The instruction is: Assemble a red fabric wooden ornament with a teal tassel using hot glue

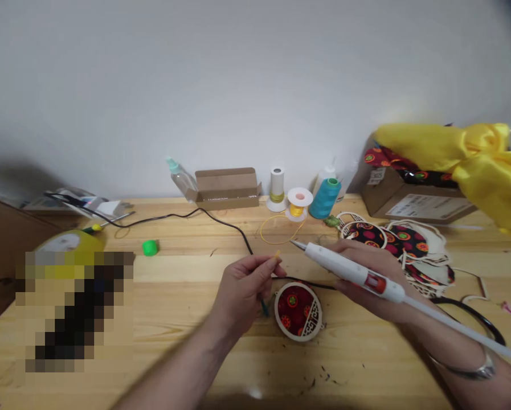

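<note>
My left hand [249, 285] pinches a small yellow cord end [277, 254] between thumb and fingertips. A bit of teal thread [264, 308] hangs below that hand; whether it joins the yellow cord is hidden. In my right hand [372, 273] is a white hot glue pen [336, 262], its metal nozzle pointing left toward the cord, a little apart from it. A long pale glue stick [464, 330] runs out of the pen's back end. Between the hands, nearer me, lies a round ornament [298, 312] of dark red patterned fabric in a pale wooden frame.
A black cable [174, 216] crosses the table behind and under my hands. Thread spools [299, 199], a teal thread cone [325, 198] and an open cardboard box [227, 191] stand along the wall. Fabric pieces and frames [404, 242] pile up right. A green cap [150, 247] lies left.
</note>
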`<control>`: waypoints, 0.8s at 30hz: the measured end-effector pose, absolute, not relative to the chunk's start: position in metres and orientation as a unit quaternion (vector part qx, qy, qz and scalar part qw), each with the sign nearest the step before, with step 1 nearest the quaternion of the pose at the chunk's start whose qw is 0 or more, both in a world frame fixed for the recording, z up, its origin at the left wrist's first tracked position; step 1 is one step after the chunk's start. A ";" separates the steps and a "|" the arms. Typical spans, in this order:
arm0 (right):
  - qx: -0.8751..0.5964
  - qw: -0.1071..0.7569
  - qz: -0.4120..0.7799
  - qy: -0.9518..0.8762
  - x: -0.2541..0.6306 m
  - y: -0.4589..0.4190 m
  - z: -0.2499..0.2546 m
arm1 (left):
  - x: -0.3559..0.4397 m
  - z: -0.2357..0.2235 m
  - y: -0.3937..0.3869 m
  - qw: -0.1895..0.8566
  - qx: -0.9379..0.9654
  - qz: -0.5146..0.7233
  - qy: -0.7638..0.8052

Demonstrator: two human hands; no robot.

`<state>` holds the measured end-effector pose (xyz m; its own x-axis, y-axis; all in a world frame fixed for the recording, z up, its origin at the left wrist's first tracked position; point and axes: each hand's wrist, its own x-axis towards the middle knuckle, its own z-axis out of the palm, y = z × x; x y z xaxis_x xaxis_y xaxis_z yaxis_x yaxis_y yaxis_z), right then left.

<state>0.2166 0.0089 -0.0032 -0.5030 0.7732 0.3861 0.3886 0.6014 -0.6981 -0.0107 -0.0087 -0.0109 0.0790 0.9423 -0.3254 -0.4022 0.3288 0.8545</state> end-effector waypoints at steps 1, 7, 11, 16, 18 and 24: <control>-0.352 0.357 0.267 -0.823 0.216 0.009 -0.004 | -0.011 -0.011 -0.009 0.674 0.295 0.499 0.458; -0.322 0.358 0.245 -0.842 0.213 0.007 -0.005 | -0.012 -0.012 -0.011 0.647 0.330 0.500 0.473; -0.316 0.355 0.238 -0.847 0.210 0.004 -0.002 | -0.012 -0.013 -0.014 0.623 0.357 0.495 0.489; -0.323 0.345 0.253 -0.844 0.207 0.002 -0.003 | -0.012 -0.015 -0.015 0.625 0.363 0.493 0.484; -0.321 0.346 0.251 -0.845 0.207 0.003 -0.005 | -0.012 -0.015 -0.015 0.624 0.362 0.495 0.484; -0.308 0.349 0.240 -0.852 0.206 0.003 -0.007 | -0.012 -0.015 -0.015 0.617 0.372 0.495 0.486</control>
<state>0.2060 0.0028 -0.0066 -0.5678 0.6916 0.4464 0.3568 0.6955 -0.6237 -0.0124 -0.0151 -0.0154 0.0381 0.9722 -0.2310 -0.2498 0.2331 0.9398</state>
